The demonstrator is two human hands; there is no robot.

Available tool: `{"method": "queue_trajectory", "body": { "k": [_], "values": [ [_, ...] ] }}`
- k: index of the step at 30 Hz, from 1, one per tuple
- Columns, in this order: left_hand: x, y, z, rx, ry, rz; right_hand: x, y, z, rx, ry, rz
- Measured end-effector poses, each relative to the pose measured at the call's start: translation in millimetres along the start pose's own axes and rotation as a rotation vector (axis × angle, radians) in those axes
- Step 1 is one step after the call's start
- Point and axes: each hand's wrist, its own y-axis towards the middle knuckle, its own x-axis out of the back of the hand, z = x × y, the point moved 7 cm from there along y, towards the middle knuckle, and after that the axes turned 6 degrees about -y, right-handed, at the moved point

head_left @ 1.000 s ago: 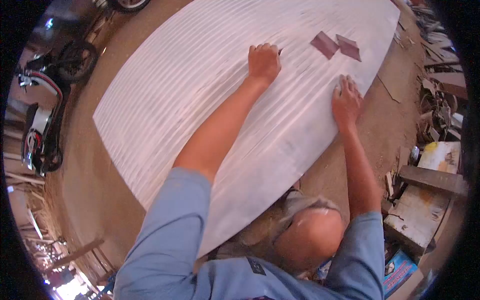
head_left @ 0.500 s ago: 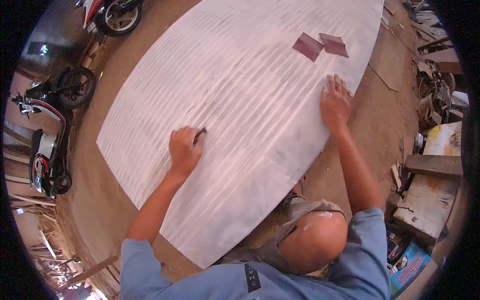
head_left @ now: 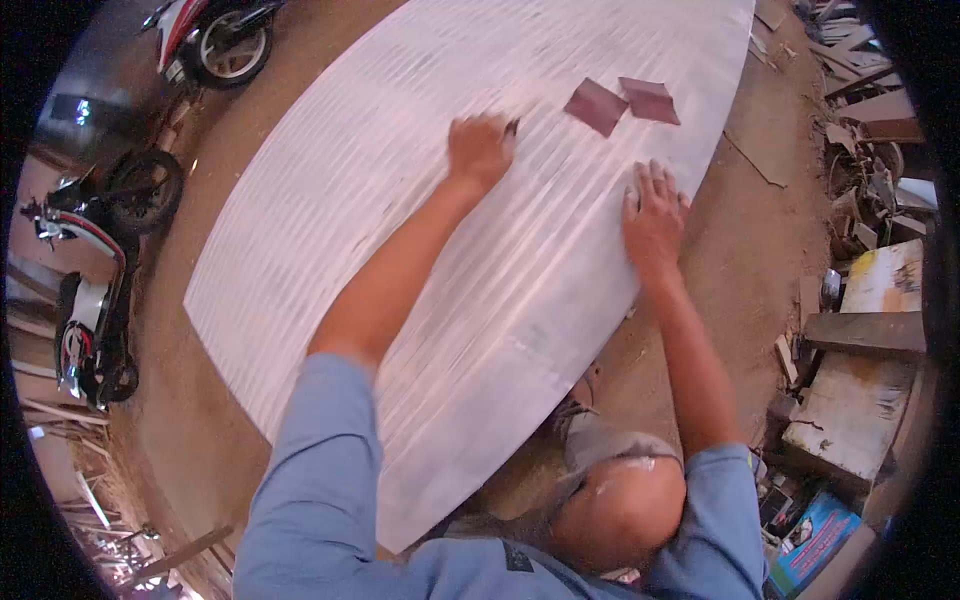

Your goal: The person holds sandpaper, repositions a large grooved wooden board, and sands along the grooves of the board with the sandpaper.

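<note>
A large white panel (head_left: 480, 400) with a curved edge and many parallel ridges lies in front of me. My left hand (head_left: 479, 152) is closed and pressed down on its ridged middle. From between thumb and fingers pokes a small dark edge of a piece of sandpaper (head_left: 513, 127); the rest of it is covered by the hand. Near the panel's right edge, my right hand (head_left: 656, 215) lies flat with fingers apart, holding nothing. Two maroon sandpaper squares, a left one (head_left: 597, 107) and a right one (head_left: 650, 101), rest on the panel beyond my hands.
On the brown dirt floor (head_left: 745, 230) at the left stand a motorbike (head_left: 95, 270) and, farther off, a red and white one (head_left: 225, 45). Scrap wood (head_left: 865, 330) and a blue box (head_left: 815, 545) line the right side. My bent knee (head_left: 625, 510) is beside the panel.
My left hand has slid up and right across the ridges, away from me, with the sandpaper. My right hand stays on the panel near its edge. The view has shifted slightly.
</note>
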Motion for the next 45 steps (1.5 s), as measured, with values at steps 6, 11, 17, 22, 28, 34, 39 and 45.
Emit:
{"method": "queue_trajectory", "body": {
  "k": [6, 11, 17, 22, 28, 34, 39, 45],
  "values": [
    [181.3, -251.4, 44.4, 0.138, 0.001, 0.123, -2.1, -2.2, 0.5, 0.081, -0.125, -0.013],
    [322.2, -502.9, 109.3, 0.321, 0.136, 0.141, -1.6, 5.0, 6.3, 0.163, -0.067, -0.044],
    [361.7, -474.4, 96.0, 0.460, 0.168, 0.113, -10.8, 7.0, 4.6, 0.144, -0.136, 0.021],
    [296.6, -394.9, 84.9, 0.389, 0.038, 0.145, -12.7, 7.1, -1.4, 0.154, -0.095, -0.016],
    [314.9, -443.4, 98.6, 0.334, 0.132, 0.122, -13.6, 2.9, -1.6, 0.189, -0.089, -0.029],
    [215.2, -291.1, 70.4, 0.193, -0.003, 0.028, -3.5, -0.5, 3.4, 0.154, -0.157, -0.048],
    [89.7, -103.3, 55.6, 0.109, -0.118, -0.024, 5.5, 2.9, 7.3, 0.059, -0.142, -0.012],
    [38.5, -33.8, 48.3, 0.181, -0.085, 0.145, 1.8, 1.3, 2.5, 0.056, -0.081, -0.010]
  ]
}}
